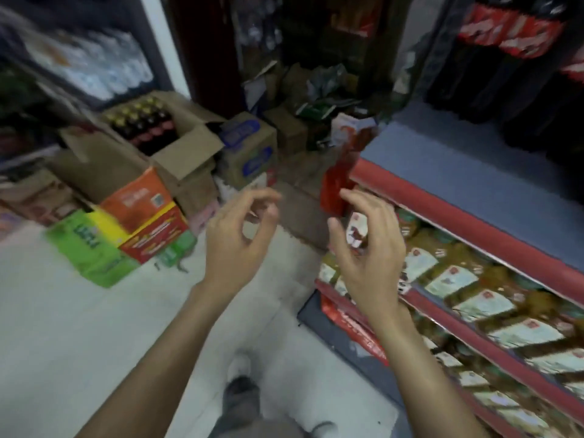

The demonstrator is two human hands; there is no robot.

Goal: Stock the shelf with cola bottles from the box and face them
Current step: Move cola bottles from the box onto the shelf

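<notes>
An open cardboard box on the floor at the left holds several dark cola bottles with gold caps and red labels. More cola bottles stand on the blue shelf top at the upper right. My left hand hovers in mid-air over the floor, fingers loosely curled, holding nothing. My right hand floats beside the shelf's red edge, fingers relaxed and empty. The picture is motion-blurred.
Coloured cartons and a green pack lie in front of the cola box. A blue-printed carton and more boxes crowd the back. Lower shelves hold packaged goods. White floor spreads at the lower left; my shoes show below.
</notes>
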